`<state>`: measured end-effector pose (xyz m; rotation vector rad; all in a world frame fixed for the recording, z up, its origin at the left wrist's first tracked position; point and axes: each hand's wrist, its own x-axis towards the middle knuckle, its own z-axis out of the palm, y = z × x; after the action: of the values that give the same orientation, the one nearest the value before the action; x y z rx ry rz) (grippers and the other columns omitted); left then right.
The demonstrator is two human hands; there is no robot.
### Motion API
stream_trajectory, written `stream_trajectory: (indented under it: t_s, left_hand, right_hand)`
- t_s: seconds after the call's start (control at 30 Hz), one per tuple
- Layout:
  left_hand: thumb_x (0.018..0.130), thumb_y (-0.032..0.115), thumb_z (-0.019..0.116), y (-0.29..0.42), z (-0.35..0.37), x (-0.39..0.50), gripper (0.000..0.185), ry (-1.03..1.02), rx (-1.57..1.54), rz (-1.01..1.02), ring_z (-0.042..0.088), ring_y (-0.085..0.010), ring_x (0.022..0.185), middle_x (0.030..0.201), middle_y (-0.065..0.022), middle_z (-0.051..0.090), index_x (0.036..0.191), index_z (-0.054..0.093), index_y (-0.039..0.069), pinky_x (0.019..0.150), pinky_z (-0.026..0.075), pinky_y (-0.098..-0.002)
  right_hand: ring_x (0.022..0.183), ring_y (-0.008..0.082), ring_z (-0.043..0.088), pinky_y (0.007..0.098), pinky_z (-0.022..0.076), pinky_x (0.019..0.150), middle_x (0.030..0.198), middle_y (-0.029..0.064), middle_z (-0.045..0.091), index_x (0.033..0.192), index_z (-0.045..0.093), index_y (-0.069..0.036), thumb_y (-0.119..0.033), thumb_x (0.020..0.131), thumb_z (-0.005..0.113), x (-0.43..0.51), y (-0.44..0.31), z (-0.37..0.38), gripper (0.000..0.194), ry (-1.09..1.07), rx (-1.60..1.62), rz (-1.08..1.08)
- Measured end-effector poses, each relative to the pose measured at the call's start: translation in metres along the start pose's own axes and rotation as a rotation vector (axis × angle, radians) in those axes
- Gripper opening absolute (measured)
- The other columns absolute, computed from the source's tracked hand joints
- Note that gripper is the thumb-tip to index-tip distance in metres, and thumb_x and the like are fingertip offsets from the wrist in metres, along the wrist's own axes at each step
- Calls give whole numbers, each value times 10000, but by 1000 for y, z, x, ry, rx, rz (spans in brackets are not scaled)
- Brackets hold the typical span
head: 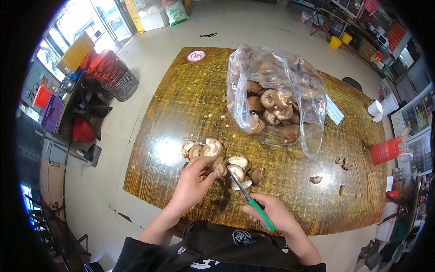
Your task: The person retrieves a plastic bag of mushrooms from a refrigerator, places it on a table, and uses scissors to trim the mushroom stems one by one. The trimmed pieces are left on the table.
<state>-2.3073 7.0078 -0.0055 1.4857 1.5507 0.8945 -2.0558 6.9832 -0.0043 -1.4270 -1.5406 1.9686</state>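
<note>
My left hand [197,175] holds a shiitake mushroom [221,169] between thumb and fingers, low over the wooden table [176,102]. In my right hand [268,209] is a pair of green-handled scissors [260,214], blades pointing up and left. The blade tips are close beside the held mushroom; whether they touch it I cannot tell. Several cut mushroom pieces [237,171] with pale faces lie just right of the held one. Another cluster of mushrooms [211,147] sits beyond my left fingers, which partly hide it. Farther back rests an open clear plastic bag [309,112] full of whole shiitake mushrooms [272,98].
Trimmed mushroom stems [316,180] are scattered on the right. Thin wooden skewers [372,187] lie along the right edge, near a red container of sticks [384,151]. A paper slip [334,109] lies beside the bag. Left of the table stands a wire basket [119,81] with red contents.
</note>
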Motion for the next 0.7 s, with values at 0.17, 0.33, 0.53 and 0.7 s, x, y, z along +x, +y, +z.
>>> stream_trajectory:
  t_s: [0.17, 0.33, 0.53, 0.7]
  left_hand:
    - [829, 20, 735, 24, 14, 19, 322, 159, 294, 401, 578, -317, 1087, 1147, -132, 614, 1142, 658, 35, 924, 490, -402]
    - [841, 23, 678, 71, 48, 75, 297, 88, 488, 895, 561, -339, 1094, 1168, -174, 592, 1125, 622, -41, 942, 484, -393]
    - [926, 210, 670, 83, 87, 136, 417, -195, 1095, 390, 561, -359, 1173, 1217, -258, 576, 1181, 534, -90, 982, 518, -419]
    - [856, 399, 753, 58, 77, 140, 649, -134, 1017, 245, 600, -400, 1136, 1175, -241, 621, 1234, 507, -68, 924, 538, -459]
  right_hand:
    - [728, 96, 615, 266, 522, 668, 848, 12, 649, 1320, 605, -20, -286, 944, 725, -33, 5, -12, 476, 76, 229, 68]
    - [753, 90, 618, 248, 519, 691, 843, 13, 646, 1320, 599, -8, -194, 973, 680, -62, 15, -18, 401, 237, 404, -54]
    - [756, 97, 625, 257, 524, 702, 830, 22, 652, 1316, 598, 1, -189, 990, 654, -77, 32, -21, 382, 366, 409, -108]
    - [761, 102, 624, 269, 527, 700, 834, 26, 646, 1319, 592, 6, -191, 991, 654, -86, 43, -22, 388, 418, 473, -129]
